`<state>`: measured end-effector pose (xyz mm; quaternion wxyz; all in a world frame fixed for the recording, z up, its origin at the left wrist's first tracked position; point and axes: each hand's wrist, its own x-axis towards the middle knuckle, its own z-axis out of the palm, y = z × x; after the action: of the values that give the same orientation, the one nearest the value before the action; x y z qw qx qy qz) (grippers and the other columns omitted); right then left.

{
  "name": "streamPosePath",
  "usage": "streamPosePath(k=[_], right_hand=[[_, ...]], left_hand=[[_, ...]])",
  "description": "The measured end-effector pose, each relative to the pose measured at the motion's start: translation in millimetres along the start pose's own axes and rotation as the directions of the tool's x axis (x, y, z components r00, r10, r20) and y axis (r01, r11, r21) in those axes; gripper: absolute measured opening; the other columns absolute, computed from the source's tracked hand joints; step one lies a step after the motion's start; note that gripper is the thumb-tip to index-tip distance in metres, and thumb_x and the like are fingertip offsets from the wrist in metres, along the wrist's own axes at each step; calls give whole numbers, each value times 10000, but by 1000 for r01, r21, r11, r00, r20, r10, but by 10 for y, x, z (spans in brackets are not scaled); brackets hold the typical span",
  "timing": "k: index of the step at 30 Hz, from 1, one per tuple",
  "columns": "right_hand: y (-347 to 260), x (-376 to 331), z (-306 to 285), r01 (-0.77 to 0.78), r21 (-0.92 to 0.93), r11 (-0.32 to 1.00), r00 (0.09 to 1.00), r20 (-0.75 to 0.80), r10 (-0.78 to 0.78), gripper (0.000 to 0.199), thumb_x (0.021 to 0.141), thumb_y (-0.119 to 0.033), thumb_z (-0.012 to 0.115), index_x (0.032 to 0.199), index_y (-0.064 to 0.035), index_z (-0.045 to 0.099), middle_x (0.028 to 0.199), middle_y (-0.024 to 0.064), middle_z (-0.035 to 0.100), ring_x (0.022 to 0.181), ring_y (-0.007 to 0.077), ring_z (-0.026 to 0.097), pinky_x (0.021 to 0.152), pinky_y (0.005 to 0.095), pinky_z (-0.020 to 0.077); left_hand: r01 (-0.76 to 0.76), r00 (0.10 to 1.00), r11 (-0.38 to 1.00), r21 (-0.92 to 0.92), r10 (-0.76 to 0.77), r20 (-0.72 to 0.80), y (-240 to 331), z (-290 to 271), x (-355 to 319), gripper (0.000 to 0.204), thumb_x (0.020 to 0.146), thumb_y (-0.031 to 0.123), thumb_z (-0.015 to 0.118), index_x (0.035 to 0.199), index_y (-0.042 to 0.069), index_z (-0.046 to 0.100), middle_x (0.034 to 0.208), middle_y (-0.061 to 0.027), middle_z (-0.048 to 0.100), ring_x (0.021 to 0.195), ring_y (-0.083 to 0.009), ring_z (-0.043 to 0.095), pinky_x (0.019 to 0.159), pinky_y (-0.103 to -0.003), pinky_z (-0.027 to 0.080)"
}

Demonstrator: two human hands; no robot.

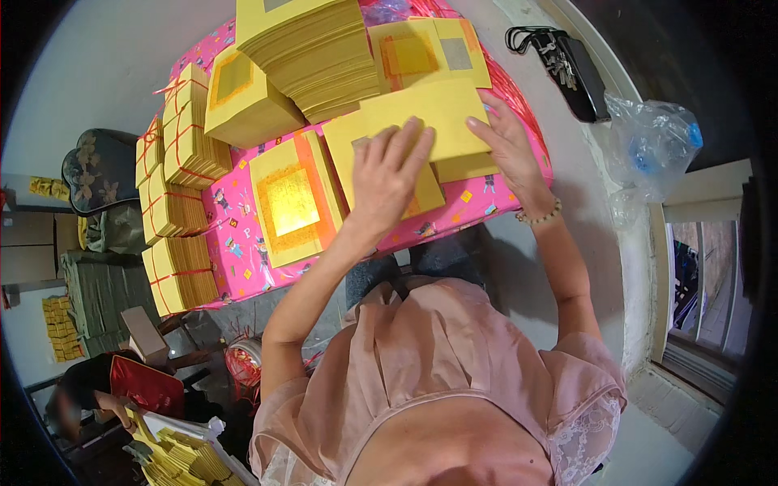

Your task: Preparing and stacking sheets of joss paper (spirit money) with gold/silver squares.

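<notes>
My left hand (387,174) lies with fingers stretched out on a stack of yellow paper sheets (433,113), near its left side. At the stack's right edge, my right hand (512,146) grips it, thumb on top and fingers round the far side. Under and left of this stack lies another yellow pile (347,154), partly hidden by my left hand. Just left of that is a yellow paper stack with a gold foil square in an orange frame (293,201). Behind my hands are more foil-printed sheets (408,55).
A tall yellow paper stack (324,61) rises at the table's back. Bundles tied with red string (174,206) line the left edge of the pink table cover (231,263). Keys and a black pouch (575,73) lie right, beside a clear plastic bag (648,150). Another person (89,385) handles yellow paper lower left.
</notes>
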<state>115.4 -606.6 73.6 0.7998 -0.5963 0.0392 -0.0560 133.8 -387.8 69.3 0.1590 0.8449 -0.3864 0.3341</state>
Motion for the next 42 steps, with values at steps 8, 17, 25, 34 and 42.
streamPosePath(k=[8,17,25,34,42], right_hand=[[413,-198,-962,61,-97,993,996,-61,-67,414,1018,-53,536,1407,42,433,1304,136,620,1173,160,604,1009,294,474],[1207,1,-1232,144,-422,895,955,-178,-238,352,997,-35,541,1334,53,488,1249,136,637,1158,178,602,997,302,467],[1331,21,-1188,64,-748,660,893,-252,-373,372,959,-145,598,1302,-17,529,1176,185,651,1106,322,633,958,404,477],[1223,-31,-1083,25,-839,544,877,-242,-415,312,974,-163,569,1250,-22,538,1153,207,646,1072,384,628,898,464,491],[940,-124,-1006,95,-990,102,846,26,-532,433,949,-216,629,1343,-64,535,1225,155,627,1148,341,570,976,460,425]], left_hand=[[-79,963,899,-430,181,202,788,321,-415,600,782,97,654,1376,118,568,1394,-175,516,1255,-348,511,1026,-459,414],[-14,839,993,-115,74,539,1073,740,-622,589,823,151,622,1377,-18,511,1338,-194,535,1219,-326,502,1013,-413,399],[-4,864,997,-75,42,502,1020,776,-585,605,814,142,614,1380,-38,501,1384,-233,499,1313,-359,453,1106,-434,350],[103,848,987,-122,-23,529,955,888,-488,779,898,420,624,1450,-81,398,1471,-271,414,1380,-397,379,1174,-455,271],[35,782,999,-11,-20,623,992,1028,-503,883,870,514,656,1435,-106,380,1443,-280,429,1336,-400,410,1110,-447,356]])
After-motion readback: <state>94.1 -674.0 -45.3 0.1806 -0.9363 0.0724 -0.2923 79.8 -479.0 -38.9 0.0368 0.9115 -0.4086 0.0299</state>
